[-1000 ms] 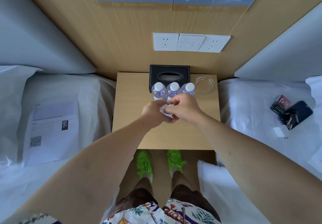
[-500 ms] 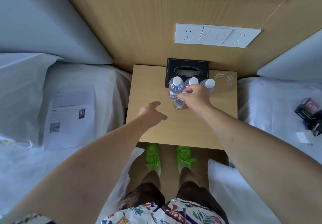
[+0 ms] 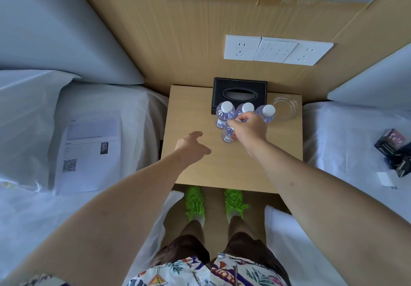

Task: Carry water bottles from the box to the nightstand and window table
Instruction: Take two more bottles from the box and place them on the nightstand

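Observation:
Three clear water bottles with white caps stand in a row on the wooden nightstand point(image 3: 200, 174), just in front of a black tissue box: the left bottle point(image 3: 224, 114), the middle bottle point(image 3: 245, 109) and the right bottle point(image 3: 266, 112). My right hand point(image 3: 250, 130) grips the top of a fourth bottle point(image 3: 228, 134), which stands in front of that row. Its cap is hidden under my fingers. My left hand point(image 3: 192, 144) hovers over the nightstand to the left of that bottle, fingers relaxed, holding nothing.
The black tissue box point(image 3: 240, 91) sits at the nightstand's back edge, with a clear glass dish point(image 3: 285, 108) to its right. White beds flank the nightstand; a printed sheet point(image 3: 87, 152) lies on the left bed, small dark boxes point(image 3: 393, 148) on the right bed. Wall sockets point(image 3: 278, 50) sit above.
A second ago both hands held the fourth bottle. My left hand has let go and drawn back to the left, while my right hand keeps hold of the bottle by the row.

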`<state>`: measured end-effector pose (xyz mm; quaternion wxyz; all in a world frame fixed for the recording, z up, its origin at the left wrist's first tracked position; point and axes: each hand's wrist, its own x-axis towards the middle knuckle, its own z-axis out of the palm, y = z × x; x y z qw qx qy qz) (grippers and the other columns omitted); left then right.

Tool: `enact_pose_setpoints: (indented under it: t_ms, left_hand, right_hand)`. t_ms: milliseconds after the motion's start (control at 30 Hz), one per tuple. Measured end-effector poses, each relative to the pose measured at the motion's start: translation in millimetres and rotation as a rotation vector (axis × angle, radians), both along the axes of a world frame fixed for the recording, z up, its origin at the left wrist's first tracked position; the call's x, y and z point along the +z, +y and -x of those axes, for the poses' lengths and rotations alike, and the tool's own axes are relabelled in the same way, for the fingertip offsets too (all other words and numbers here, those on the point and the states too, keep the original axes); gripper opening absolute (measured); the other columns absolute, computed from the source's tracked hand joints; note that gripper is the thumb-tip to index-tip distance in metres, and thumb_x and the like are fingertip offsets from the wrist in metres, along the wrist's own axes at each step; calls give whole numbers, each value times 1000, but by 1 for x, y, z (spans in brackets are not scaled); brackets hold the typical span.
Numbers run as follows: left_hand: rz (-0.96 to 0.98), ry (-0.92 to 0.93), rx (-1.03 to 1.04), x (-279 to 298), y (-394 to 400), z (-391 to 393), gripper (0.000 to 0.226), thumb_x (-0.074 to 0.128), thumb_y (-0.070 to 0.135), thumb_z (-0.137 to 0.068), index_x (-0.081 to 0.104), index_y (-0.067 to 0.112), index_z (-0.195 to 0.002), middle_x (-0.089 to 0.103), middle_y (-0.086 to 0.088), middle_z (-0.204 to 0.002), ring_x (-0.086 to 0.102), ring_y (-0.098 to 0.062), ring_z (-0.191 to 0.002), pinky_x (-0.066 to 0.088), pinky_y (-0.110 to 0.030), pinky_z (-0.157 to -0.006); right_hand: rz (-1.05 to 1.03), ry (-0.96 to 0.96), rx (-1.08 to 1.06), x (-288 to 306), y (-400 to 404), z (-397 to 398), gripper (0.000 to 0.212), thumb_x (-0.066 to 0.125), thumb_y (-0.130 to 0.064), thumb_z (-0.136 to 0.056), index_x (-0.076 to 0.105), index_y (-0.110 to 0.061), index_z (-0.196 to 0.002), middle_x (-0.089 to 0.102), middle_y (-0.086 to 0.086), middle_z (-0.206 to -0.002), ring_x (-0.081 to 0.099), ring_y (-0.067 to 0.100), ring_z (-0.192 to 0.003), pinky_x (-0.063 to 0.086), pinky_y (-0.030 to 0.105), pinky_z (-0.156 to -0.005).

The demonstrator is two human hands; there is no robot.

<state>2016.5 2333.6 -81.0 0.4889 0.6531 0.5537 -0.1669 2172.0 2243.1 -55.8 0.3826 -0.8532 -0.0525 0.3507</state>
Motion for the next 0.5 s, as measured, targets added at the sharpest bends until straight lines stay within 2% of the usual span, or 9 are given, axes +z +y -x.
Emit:
enact_pose_setpoints:
  t_ms: [100,167,233,300,333,433,500]
  left_hand:
    - [-15,3,-8,6,1,-4,71,80,24,-87,49,30,-150,52,4,-108,55,-5,-74,44,-20,-58]
    - [-29,8,-11,15,2,-8,69,79,25,-88,49,28,-150,54,-2,-116,58,-10,-77,48,-23,-63]
    - [-44,1,-13,29,3,-16,67,78,27,-89,49,28,-149,54,-1,-115,59,-11,-78,49,-23,-62]
    - [-76,-21,-39,47,7,-27,67,77,28,-88,48,29,-149,56,-1,-117,62,-16,-85,50,-24,-69]
    - [-99,-34,-56,58,10,-33,67,76,28,-88,49,29,-150,57,-2,-118,63,-19,-91,51,-26,-75]
    - [-174,-87,-92,92,19,-53,66,73,27,-88,50,29,-149,61,-2,-124,61,-20,-98,50,-28,-80]
    - [-217,-117,-133,115,22,-67,64,72,28,-88,51,29,-148,60,3,-109,59,-19,-94,48,-26,-76]
  right_hand:
    - [44,4,57,6,0,-4,26,74,-21,-79,66,-4,-98,63,2,-82,72,30,-84,60,50,-85]
    - [91,-5,103,14,0,-11,29,71,-19,-82,68,-1,-104,67,11,-86,68,30,-81,60,51,-86]
    - [114,-16,155,27,1,-21,20,68,-16,-83,71,0,-93,69,18,-86,64,34,-78,60,49,-81]
    - [104,-46,170,46,4,-34,11,67,-15,-81,67,-8,-73,63,12,-72,56,31,-70,57,45,-70]
    - [94,-67,166,56,6,-40,10,67,-16,-81,68,-8,-73,64,11,-71,55,29,-69,57,43,-69]
    - [49,-163,183,88,7,-58,26,68,-21,-81,72,2,-93,67,19,-76,53,23,-66,47,34,-64]
    - [38,-220,234,111,5,-66,29,68,-25,-83,72,2,-95,70,18,-81,58,27,-70,47,33,-67]
